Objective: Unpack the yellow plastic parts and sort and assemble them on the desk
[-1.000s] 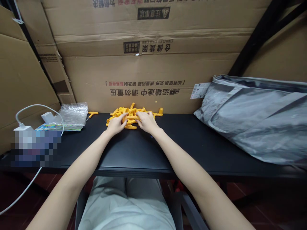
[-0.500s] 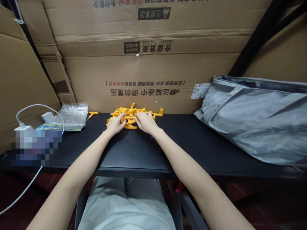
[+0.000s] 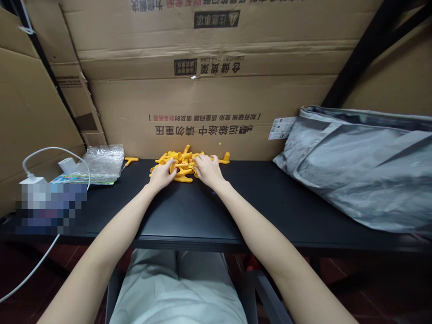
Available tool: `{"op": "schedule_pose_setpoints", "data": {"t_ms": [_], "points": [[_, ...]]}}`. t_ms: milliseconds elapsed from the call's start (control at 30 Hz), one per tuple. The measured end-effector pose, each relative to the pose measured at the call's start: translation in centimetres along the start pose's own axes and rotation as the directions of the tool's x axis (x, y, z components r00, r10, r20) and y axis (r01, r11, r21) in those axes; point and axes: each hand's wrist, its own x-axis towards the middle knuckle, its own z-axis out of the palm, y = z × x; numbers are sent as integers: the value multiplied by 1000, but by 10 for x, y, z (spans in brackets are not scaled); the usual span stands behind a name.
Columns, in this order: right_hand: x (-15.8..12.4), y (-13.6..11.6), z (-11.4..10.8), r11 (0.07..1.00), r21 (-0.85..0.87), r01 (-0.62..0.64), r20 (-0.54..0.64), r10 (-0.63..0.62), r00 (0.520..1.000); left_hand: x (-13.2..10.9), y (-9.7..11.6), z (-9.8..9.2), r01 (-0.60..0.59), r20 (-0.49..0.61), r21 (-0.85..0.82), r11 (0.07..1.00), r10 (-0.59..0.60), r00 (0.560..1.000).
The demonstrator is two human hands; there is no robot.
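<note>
A heap of yellow plastic pieces (image 3: 184, 173), some forked and some with cup-like ends, lies on the black table against the cardboard. My left hand (image 3: 162, 174) is at the heap's left side, its thumb and fingers closed on a yellow piece. On the right side, my right hand (image 3: 209, 171) has its fingers bent round another yellow piece, partly covered by the hand. Between both hands several pieces show, overlapping one another. Past my right hand a yellow piece with an upright, cup-like end (image 3: 227, 157) sticks out.
To the left lie a T-shaped yellow piece (image 3: 131, 160), a clear plastic packet (image 3: 103, 159) and a white charger with cable (image 3: 32, 180). A large grey bag (image 3: 357, 171) sits on the right. Cardboard (image 3: 209, 99) stands behind the black table (image 3: 192, 220).
My right hand has shifted slightly right, away from the left one, baring more of the pieces between them. My left hand stays almost where it was.
</note>
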Motion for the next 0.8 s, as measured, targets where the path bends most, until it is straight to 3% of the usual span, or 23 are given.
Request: {"op": "schedule_pose_setpoints", "data": {"t_ms": [200,400,633,800], "points": [[0,15,2,996,5,-94,-57,94,994,0,-2,0,21,-1,10,1000,-21,1000],[1,40,10,970,105,-218,-182,234,955,0,-1,-1,14,40,19,1000,-15,999],[-5,76,24,888,242,-390,-279,449,849,-1,0,-3,23,38,25,999,-24,999],[-20,102,40,773,347,-532,-218,618,756,-1,0,-4,47,41,34,998,-48,998]]}}
